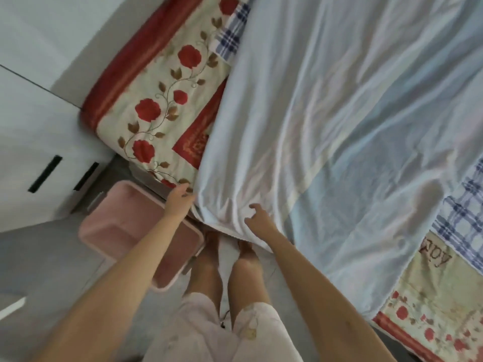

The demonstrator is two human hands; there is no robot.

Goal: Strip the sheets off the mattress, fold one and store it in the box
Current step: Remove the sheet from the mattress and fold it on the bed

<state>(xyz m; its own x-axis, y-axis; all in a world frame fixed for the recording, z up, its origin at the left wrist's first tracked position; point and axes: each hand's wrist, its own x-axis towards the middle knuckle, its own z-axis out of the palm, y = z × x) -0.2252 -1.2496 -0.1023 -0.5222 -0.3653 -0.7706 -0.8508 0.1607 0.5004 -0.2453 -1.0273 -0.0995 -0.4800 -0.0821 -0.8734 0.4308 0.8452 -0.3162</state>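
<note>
pale blue sheet (pixel 339 126), rumpled and creased, spread beyond and to the right of both sets of fingers, with its near corner hanging over the bed's edge right at the fingertips.

rose-patterned cover (pixel 156 100) with red border, bared beyond and to the left of the left fingers, and again far out to the right of the right fingers.

plaid sheet (pixel 232 35), blue and white, peeking out between the pale blue sheet and the rose-patterned cover, well beyond the fingers; another strip of it far off to the right.

white cabinet (pixel 31 126) with two dark slot handles, well to the left of the left fingers.

grey floor (pixel 39 257), below and to the left of the fingers.

pink box (pixel 104 212), open-topped, on the floor just left of and below the left fingers, under the left forearm.

bare legs (pixel 209 270) and pale shorts (pixel 198 322), straight below the fingers.

left hand (pixel 179 202) at the corner's left edge, its fingers (pixel 184 190) reaching in against the cloth, tips partly hidden; clamped on it or merely touching, cannot tell.

right hand (pixel 257 216) on top of the puckered corner, its fingers (pixel 254 207) bent and apart from the thumb, tips resting on the folds, no cloth plainly pinched.
</note>
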